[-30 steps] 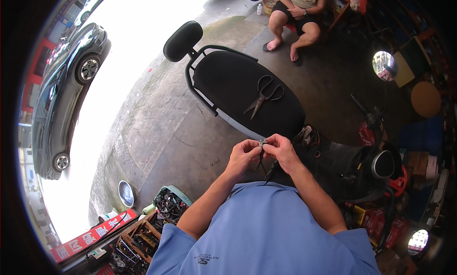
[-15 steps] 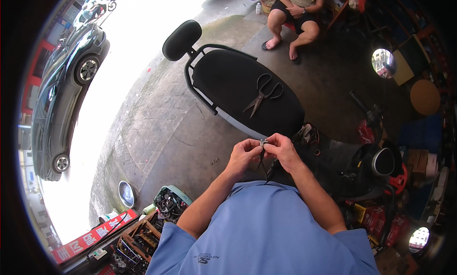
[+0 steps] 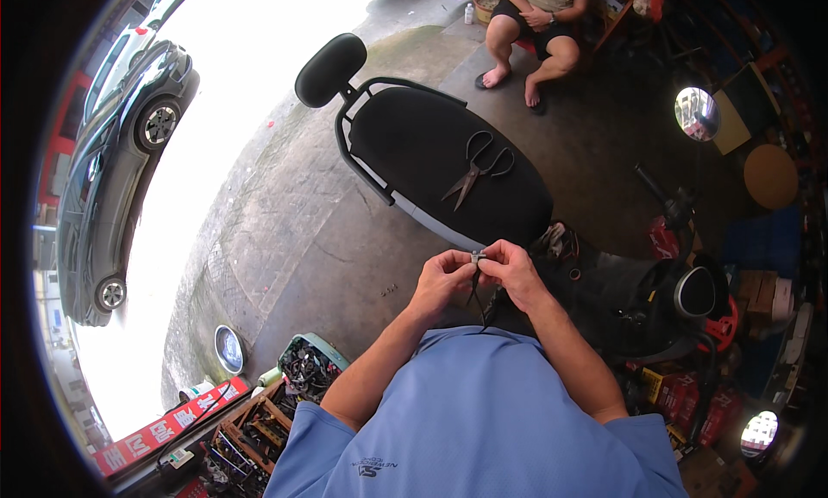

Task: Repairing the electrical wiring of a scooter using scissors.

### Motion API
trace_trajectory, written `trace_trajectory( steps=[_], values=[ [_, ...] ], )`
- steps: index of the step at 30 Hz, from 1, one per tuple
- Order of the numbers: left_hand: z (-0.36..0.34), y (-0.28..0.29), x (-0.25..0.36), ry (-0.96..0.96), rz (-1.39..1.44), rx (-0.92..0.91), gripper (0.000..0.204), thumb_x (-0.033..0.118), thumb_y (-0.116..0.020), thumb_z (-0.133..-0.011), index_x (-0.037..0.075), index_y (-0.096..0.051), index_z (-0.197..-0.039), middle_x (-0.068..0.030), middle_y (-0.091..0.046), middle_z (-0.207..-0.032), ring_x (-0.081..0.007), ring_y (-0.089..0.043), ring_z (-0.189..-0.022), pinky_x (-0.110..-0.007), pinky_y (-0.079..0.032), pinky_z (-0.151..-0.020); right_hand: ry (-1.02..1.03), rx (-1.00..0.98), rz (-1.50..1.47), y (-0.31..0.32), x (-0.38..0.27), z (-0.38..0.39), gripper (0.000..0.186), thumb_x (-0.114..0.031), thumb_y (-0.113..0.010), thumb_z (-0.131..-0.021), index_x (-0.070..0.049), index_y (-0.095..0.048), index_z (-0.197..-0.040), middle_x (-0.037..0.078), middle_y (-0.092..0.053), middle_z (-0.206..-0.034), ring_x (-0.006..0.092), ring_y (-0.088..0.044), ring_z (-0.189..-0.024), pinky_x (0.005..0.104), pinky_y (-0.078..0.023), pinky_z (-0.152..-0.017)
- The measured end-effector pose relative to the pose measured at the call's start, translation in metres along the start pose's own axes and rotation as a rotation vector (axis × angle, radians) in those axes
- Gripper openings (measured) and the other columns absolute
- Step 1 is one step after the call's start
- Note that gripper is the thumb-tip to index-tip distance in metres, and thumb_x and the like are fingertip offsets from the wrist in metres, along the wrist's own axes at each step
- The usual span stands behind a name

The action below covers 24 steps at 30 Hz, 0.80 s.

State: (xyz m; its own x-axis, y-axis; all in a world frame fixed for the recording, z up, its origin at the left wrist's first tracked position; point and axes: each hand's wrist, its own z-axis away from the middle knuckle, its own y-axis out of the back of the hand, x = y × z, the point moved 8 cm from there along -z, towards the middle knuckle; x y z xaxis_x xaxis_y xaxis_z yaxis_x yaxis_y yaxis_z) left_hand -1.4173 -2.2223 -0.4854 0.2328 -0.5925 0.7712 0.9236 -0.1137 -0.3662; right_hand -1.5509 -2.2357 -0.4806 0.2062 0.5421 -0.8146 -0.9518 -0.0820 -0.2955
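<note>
My left hand [image 3: 435, 287] and my right hand [image 3: 516, 282] are raised in front of my blue shirt, fingertips pinching a small light metal fitting [image 3: 477, 256]. Thin black cord or wire [image 3: 474, 297] hangs down from it between my hands; its exact shape is too small to make out. Just beyond them lies the scooter's long black seat [image 3: 405, 140], with a tube rail and a padded backrest [image 3: 330, 67] at its far end. Large dark scissors [image 3: 470, 175] rest on the seat, blades partly apart.
A person [image 3: 539, 41] sits at the back right. Handlebar [image 3: 651, 187] and round mirror [image 3: 694, 293] are at right, among boxes. A parts bin [image 3: 312, 369] and wooden crate [image 3: 254, 429] stand at lower left. A parked car [image 3: 121, 187] is on the bright pavement at left.
My hands have barely moved, still pinching the fitting. In the far upper left, a two-wheeler seen half a second ago has gone; a white vehicle shows behind the dark car.
</note>
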Motion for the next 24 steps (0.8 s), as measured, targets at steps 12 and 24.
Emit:
trace_trajectory(
  steps=[12, 24],
  values=[
    [-0.0028, 0.0043, -0.0041, 0.0, 0.002, -0.005, 0.022, 0.02, -0.067, -0.089, 0.002, -0.063, -0.102, -0.002, -0.066, -0.091, -0.0079, -0.06, -0.081, -0.023, -0.049, -0.07, -0.019, -0.007, 0.015, -0.0021, 0.0002, 0.0003, 0.013, -0.005, -0.063, -0.086, -0.001, -0.056, -0.097, 0.005, -0.063, -0.086, 0.0105, -0.062, -0.069, 0.0231, -0.051, -0.063],
    [-0.0022, 0.0067, -0.0016, -0.003, 0.006, -0.005, 0.021, 0.018, -0.067, -0.089, 0.002, -0.063, -0.101, -0.0021, -0.066, -0.09, -0.0078, -0.061, -0.08, -0.023, -0.049, -0.069, -0.009, -0.026, 0.019, -0.0056, -0.0027, -0.0021, 0.014, -0.004, -0.063, -0.085, 0.001, -0.056, -0.096, 0.007, -0.063, -0.085, 0.0122, -0.062, -0.067, 0.0254, -0.053, -0.062]
  ],
)
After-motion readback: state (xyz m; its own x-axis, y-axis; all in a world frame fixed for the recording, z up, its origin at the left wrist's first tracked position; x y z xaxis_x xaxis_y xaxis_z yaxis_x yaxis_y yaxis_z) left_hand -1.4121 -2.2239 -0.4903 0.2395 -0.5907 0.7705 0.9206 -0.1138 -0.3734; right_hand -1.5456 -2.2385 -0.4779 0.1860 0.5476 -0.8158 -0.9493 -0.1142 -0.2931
